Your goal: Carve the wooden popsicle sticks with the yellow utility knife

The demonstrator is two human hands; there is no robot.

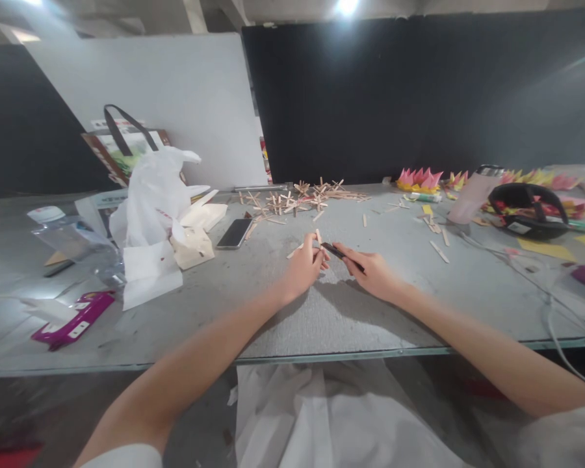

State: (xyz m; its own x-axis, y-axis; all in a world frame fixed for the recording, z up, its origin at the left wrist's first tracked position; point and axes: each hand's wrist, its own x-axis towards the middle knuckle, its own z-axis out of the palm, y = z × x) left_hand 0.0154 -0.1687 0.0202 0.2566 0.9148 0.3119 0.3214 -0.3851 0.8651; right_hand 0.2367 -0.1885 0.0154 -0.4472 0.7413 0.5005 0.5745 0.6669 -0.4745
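Observation:
Over the middle of the grey table my left hand (302, 268) pinches a short, flat wooden stick (318, 236) that points up from its fingertips. My right hand (373, 273) is closed around a slim black tool (335, 250), which looks like a utility knife. The tool's tip reaches the stick at the left hand's fingers; whether it cuts in is too small to tell. A loose wooden stick (295, 251) lies just left of my left hand. Beyond both hands is a heap of wooden sticks (297, 200), several of them joined into crosses.
A phone (234, 234), a white plastic bag (151, 195), a clear bottle (68, 237) and a purple power strip (75, 322) are on the left. On the right are a pink tumbler (475, 195), a black headset-like object (529, 211), pink paper flowers (419, 180) and white cables (517, 263).

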